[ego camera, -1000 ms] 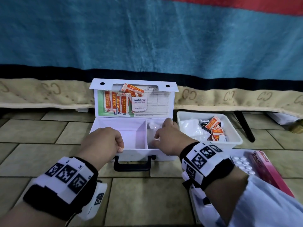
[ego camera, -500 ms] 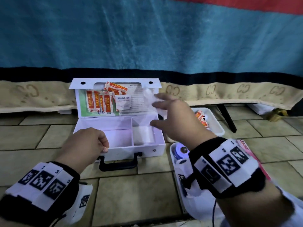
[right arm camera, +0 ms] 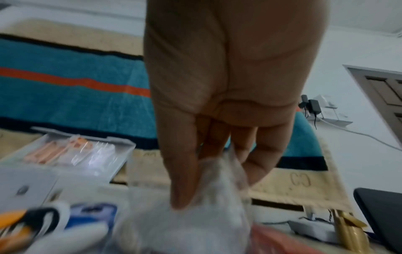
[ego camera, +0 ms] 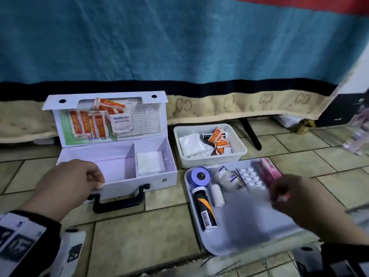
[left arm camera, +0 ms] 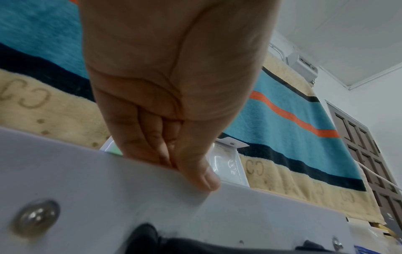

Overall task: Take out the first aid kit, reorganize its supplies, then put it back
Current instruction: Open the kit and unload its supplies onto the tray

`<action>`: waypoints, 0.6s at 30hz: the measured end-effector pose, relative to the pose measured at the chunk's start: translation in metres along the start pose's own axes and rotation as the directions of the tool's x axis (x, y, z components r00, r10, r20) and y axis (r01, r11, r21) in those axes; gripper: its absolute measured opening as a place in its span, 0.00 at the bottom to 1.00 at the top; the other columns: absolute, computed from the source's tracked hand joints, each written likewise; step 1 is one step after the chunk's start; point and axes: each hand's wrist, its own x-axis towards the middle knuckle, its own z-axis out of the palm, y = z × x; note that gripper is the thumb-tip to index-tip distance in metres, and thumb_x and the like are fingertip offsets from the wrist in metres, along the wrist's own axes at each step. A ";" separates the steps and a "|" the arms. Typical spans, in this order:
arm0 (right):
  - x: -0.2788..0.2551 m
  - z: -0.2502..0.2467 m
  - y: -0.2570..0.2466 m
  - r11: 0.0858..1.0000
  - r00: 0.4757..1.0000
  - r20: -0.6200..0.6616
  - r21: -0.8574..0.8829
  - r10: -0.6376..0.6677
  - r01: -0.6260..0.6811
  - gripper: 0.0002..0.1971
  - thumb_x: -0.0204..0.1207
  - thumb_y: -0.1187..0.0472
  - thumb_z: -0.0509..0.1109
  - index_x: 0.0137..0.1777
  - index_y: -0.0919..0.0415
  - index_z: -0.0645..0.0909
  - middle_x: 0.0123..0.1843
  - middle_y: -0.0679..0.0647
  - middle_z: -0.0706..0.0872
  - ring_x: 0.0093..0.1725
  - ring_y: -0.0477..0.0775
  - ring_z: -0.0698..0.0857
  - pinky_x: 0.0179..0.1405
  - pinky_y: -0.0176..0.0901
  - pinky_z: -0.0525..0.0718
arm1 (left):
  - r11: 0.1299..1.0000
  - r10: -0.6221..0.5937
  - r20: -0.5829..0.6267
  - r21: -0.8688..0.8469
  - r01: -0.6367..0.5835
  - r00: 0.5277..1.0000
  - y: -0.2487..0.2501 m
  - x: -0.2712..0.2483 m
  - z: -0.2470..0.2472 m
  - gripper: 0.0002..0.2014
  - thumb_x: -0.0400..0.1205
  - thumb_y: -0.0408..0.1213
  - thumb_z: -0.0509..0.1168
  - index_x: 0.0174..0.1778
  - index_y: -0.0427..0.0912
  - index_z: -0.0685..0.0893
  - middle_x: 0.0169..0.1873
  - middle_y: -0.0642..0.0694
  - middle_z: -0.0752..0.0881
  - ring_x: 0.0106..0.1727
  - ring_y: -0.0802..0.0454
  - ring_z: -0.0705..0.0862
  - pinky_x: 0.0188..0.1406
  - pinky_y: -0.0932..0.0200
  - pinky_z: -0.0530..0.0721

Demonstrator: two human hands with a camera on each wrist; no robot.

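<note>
The white first aid kit (ego camera: 155, 180) lies open on the tiled floor with its lid up. Orange plasters (ego camera: 89, 124) and an alcohol pad (ego camera: 121, 122) sit in the lid pocket. A white gauze pad (ego camera: 149, 162) lies in the right compartment, and the left compartment looks bare. My left hand (ego camera: 79, 180) grips the kit's front wall (left arm camera: 108, 197), thumb outside and fingers inside. My right hand (ego camera: 295, 200), blurred, hovers over the flat tray and pinches a clear plastic bag (right arm camera: 217, 197) that hangs below the fingers.
A white bin (ego camera: 209, 158) right of the kit holds cotton and plasters. The flat tray (ego camera: 229, 244) carries a tape roll (ego camera: 200, 176), a black-orange tube (ego camera: 205, 210), a bandage roll (ego camera: 216, 194), blister pills (ego camera: 251, 177) and a pink box (ego camera: 267, 168). A blanket (ego camera: 179, 47) hangs behind.
My right hand left the kit's right compartment, lifted a clear bag past the lid and swung right and down over the flat tray. The left hand kept its hold on the front wall.
</note>
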 end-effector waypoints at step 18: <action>0.053 0.038 -0.193 0.784 0.767 0.300 -0.089 -0.567 0.614 0.21 0.84 0.43 0.53 0.55 0.56 0.83 0.50 0.59 0.82 0.55 0.60 0.81 0.51 0.49 0.79 | 0.998 -0.060 0.028 -0.005 0.060 0.998 0.009 -0.002 -0.004 0.11 0.70 0.35 0.76 0.25 0.52 0.84 0.28 0.58 0.87 0.35 0.60 0.83 0.30 0.64 0.74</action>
